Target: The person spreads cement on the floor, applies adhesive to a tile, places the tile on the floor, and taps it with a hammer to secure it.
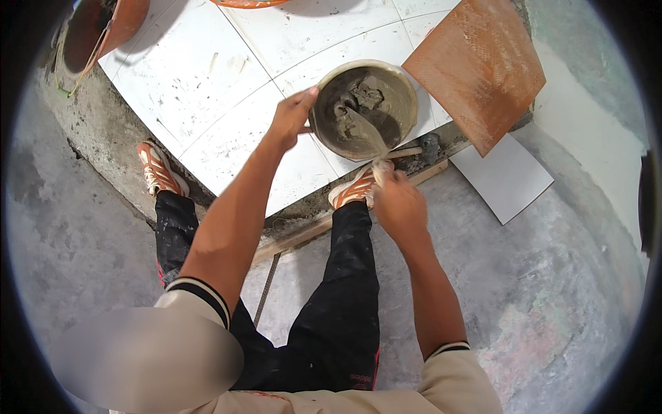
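A round bowl [324, 138] with wet grey mortar [369, 93] in it stands on white tiles ahead of me. My left hand [293, 119] grips its left rim, thumb at the top edge and fingers at the outer side. My right hand [400, 203] is closed around the handle of a trowel [369, 134] at the bowl's near right side. The trowel's mortar-smeared blade points down into the bowl, against the mortar. Part of the handle is hidden by my fingers.
A brown-orange tile [483, 76] lies right of the bowl, overlapping a white tile [502, 176]. At the far left stands an orange bucket [124, 27]. A wooden strip [296, 238] runs along the tiled platform's near edge. My shoes [162, 169] are by that edge.
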`<state>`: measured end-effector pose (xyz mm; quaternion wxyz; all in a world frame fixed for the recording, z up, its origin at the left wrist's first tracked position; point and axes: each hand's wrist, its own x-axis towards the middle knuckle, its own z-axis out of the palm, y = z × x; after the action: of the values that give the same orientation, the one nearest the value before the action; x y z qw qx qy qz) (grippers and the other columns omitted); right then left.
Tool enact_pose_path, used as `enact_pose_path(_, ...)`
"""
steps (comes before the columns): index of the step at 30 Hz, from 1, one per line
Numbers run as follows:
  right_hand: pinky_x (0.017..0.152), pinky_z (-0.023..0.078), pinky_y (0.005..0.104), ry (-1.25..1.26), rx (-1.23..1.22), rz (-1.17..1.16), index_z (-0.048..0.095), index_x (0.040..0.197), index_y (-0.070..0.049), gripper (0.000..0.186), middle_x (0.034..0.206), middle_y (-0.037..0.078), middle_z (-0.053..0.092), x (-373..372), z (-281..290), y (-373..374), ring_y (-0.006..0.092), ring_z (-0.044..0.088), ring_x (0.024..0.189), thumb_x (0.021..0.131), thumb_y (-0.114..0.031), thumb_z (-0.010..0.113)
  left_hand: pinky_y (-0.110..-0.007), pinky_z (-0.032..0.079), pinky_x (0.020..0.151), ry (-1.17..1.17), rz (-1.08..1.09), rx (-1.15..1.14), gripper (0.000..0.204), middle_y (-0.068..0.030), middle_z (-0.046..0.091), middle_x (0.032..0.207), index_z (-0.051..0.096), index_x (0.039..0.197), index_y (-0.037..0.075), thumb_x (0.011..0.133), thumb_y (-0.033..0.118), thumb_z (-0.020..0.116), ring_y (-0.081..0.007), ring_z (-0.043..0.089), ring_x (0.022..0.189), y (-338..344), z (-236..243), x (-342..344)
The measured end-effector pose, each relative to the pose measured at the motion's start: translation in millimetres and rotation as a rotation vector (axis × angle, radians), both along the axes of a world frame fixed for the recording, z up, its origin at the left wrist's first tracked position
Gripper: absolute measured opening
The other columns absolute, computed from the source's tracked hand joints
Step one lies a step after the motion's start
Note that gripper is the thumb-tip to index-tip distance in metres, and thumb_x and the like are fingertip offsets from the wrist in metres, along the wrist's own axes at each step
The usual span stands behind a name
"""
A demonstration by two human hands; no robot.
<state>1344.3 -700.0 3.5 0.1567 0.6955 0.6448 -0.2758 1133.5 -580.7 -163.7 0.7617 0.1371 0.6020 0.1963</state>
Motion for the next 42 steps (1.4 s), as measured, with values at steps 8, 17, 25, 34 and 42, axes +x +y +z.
enact_pose_path(8, 0.072, 0.058, 0.0444, 0.218, -0.473, -0.574, 0.067, 0.117, 0.004, 0.033, 0.089, 0.028, 0.072, 0, -70, 70, 0.0416, 0.074, 0.08, 0.097, -0.022, 0.065, -0.051, 0.058, 0.098, -0.089, 0.221, -0.06, 0.065, -0.0138, 0.065, 0.13, 0.057, 0.146, 0.003, 0.102, 0.052, 0.064, -0.0282, 0.064, 0.117, -57, -17, 2)
enact_pose_path(17, 0.076, 0.058, 0.0474, 0.256, -0.21, -0.568, 0.064, 0.118, 0.004, 0.031, 0.086, 0.027, 0.069, 3, 3, 17, 0.0459, 0.072, 0.086, 0.096, -0.018, 0.064, -0.06, 0.052, 0.104, -0.057, 0.103, -0.132, 0.069, -0.0174, 0.058, 0.135, 0.049, 0.152, 0.005, 0.105, 0.056, 0.055, -0.0328, 0.059, 0.124, -50, 1, -4)
enact_pose_path(25, 0.083, 0.058, 0.0499, 0.05, -0.334, -0.345, 0.068, 0.113, 0.002, 0.026, 0.095, 0.031, 0.073, -31, -54, 55, 0.0459, 0.074, 0.09, 0.096, -0.016, 0.062, -0.055, 0.055, 0.099, -0.124, 0.114, -0.106, 0.068, -0.012, 0.063, 0.121, 0.054, 0.146, 0.006, 0.104, 0.059, 0.056, -0.0268, 0.062, 0.109, -52, -9, -3)
enact_pose_path(34, 0.092, 0.055, 0.0548, -0.062, -0.386, -0.081, 0.071, 0.114, 0.004, 0.031, 0.102, 0.032, 0.073, -69, -35, 71, 0.0488, 0.071, 0.101, 0.095, -0.017, 0.06, -0.056, 0.056, 0.099, -0.077, 0.117, -0.141, 0.064, -0.0108, 0.064, 0.12, 0.057, 0.142, 0.006, 0.105, 0.057, 0.056, -0.0253, 0.063, 0.108, -56, -8, -3)
enact_pose_path(42, 0.095, 0.053, 0.0546, -0.055, -0.273, -0.361, 0.065, 0.12, 0.003, 0.034, 0.107, 0.032, 0.071, -7, 23, 41, 0.0437, 0.069, 0.11, 0.094, -0.017, 0.059, -0.058, 0.055, 0.102, -0.077, 0.16, -0.102, 0.069, -0.0146, 0.064, 0.126, 0.056, 0.144, 0.005, 0.102, 0.06, 0.058, -0.0276, 0.063, 0.116, -54, -1, -2)
